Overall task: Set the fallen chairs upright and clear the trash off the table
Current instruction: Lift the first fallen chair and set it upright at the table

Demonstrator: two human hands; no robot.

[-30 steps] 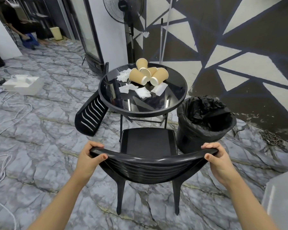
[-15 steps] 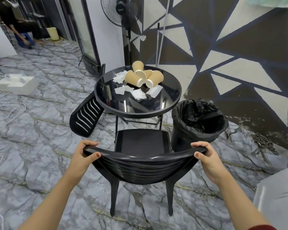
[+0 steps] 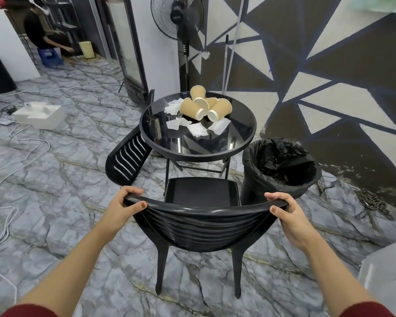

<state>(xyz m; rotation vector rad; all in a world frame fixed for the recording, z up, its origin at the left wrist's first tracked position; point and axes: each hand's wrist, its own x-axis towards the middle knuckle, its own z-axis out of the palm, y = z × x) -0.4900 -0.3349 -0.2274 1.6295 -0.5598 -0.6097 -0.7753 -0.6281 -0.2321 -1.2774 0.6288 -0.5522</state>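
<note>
Got my left hand [image 3: 121,208] and right hand [image 3: 288,213] both clamped on the black chair's [image 3: 199,223] backrest ends so it stands steady. Paper cups [image 3: 204,106] wait at 12 o'clock on the tabletop [image 3: 192,147]; second chair [image 3: 128,159] lies toppled at 11.

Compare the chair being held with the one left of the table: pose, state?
The held chair stands upright on its legs; the fallen chair lies tipped against the table. The left hand and right hand grip the held chair's backrest; nothing touches the fallen chair. Both are black plastic with slatted backs.
</note>
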